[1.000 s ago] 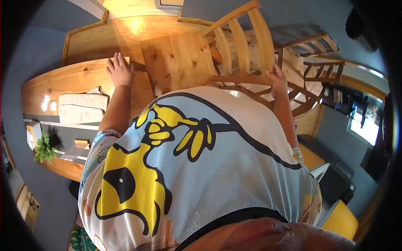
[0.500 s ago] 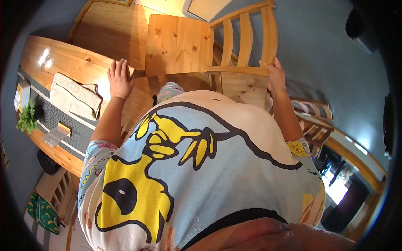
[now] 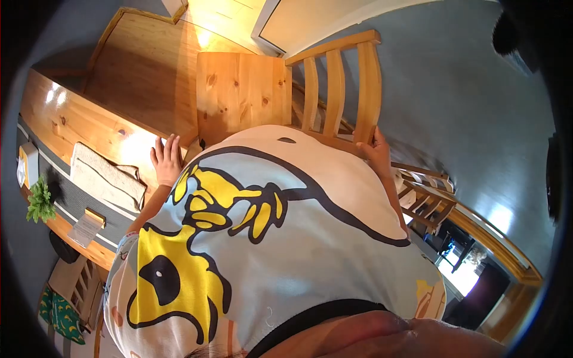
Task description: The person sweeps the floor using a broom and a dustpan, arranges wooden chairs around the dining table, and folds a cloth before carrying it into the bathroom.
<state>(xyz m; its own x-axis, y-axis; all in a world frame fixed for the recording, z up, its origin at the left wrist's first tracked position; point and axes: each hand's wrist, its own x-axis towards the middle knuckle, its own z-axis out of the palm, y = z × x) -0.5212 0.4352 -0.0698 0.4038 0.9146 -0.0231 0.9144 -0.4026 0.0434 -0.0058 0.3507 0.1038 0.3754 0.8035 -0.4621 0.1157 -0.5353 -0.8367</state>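
My left hand (image 3: 168, 161) rests with spread fingers on the corner of the wooden table (image 3: 77, 110). My right hand (image 3: 377, 150) is closed around the end of the top rail of a wooden chair (image 3: 239, 89). The chair has a square knotty seat and a slatted back (image 3: 334, 92), and it stands right in front of my body. My shirt hides the near edge of the seat and part of the back's near side. A folded beige cloth (image 3: 107, 176) lies on the table, left of my left hand.
On the table are a striped grey runner (image 3: 57, 173), a potted green plant (image 3: 40, 200) and a clear sign holder (image 3: 86, 230). Another wooden chair (image 3: 74, 277) with a green banana-print cloth (image 3: 62, 316) stands at lower left. More wooden chairs (image 3: 427, 200) are at right.
My body is closer to the chair and covers more of its near edge. The right hand keeps its hold on the chair back. My left hand remains at the table corner, fingers more spread.
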